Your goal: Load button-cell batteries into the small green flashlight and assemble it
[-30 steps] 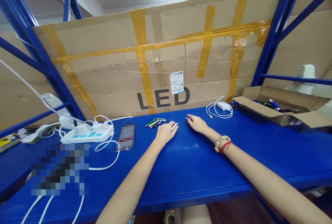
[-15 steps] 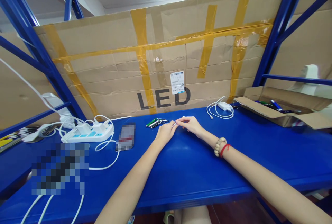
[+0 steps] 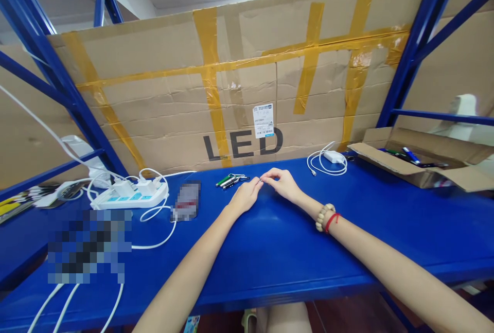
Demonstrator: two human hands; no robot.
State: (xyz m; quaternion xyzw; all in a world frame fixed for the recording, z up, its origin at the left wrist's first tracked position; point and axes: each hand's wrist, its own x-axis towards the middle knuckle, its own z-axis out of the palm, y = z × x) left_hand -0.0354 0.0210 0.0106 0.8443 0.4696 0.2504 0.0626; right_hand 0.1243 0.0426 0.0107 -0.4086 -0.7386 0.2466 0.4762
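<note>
Fingers of left hand (image 3: 245, 196) and right hand (image 3: 284, 186) clamp a small part (image 3: 261, 180) before cardboard (image 3: 254, 86) reading "LED"; part's axis unclear.

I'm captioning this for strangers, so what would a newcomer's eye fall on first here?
Probably the wide taped cardboard sheet standing behind the blue table, with black LED lettering low near its middle. Next, the left hand and right hand, close together with a small item between them, too tiny to identify. Slim pen-like pieces lie beside the left hand.

white power strip (image 3: 133, 198) | taped cardboard panel (image 3: 165, 111) | white adapter (image 3: 334, 157) | blurred slab (image 3: 187, 202), perhaps a phone
</note>
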